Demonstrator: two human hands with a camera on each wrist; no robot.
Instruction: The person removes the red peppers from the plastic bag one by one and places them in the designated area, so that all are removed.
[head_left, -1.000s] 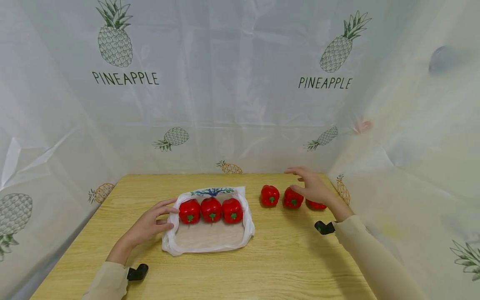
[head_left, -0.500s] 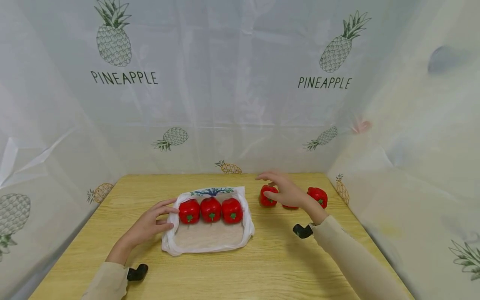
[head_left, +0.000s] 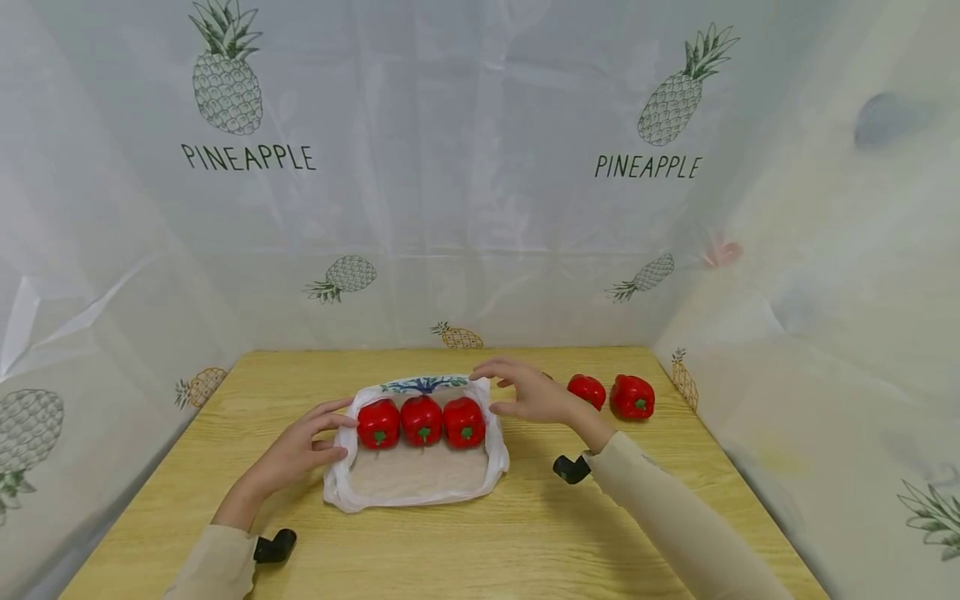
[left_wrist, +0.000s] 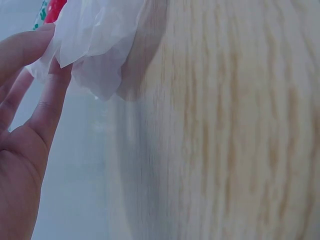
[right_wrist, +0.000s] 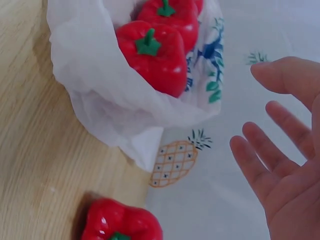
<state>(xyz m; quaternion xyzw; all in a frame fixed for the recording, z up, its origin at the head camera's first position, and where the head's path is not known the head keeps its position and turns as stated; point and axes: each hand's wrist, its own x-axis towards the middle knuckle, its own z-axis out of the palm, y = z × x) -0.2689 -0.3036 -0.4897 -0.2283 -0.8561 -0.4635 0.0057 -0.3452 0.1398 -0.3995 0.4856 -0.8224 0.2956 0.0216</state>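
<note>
A white plastic bag with a blue and green print lies on the table, its mouth towards me. Three red bell peppers with green stems sit in a row inside it. My left hand holds the bag's left rim; its thumb tip is partly hidden by plastic in the left wrist view. Near the bag's upper right corner is my right hand, fingers spread and nothing in them. To its right, a loose pepper and a partly covered pepper stand on the table; another is almost fully hidden behind the hand.
The wooden table ends against a pale pineapple-printed curtain, which also encloses both sides. Black camera mounts stick out from both sleeves.
My right hand has moved left from over the right-hand peppers to beside the bag, uncovering the rightmost pepper. The left hand and the bag have stayed put.
</note>
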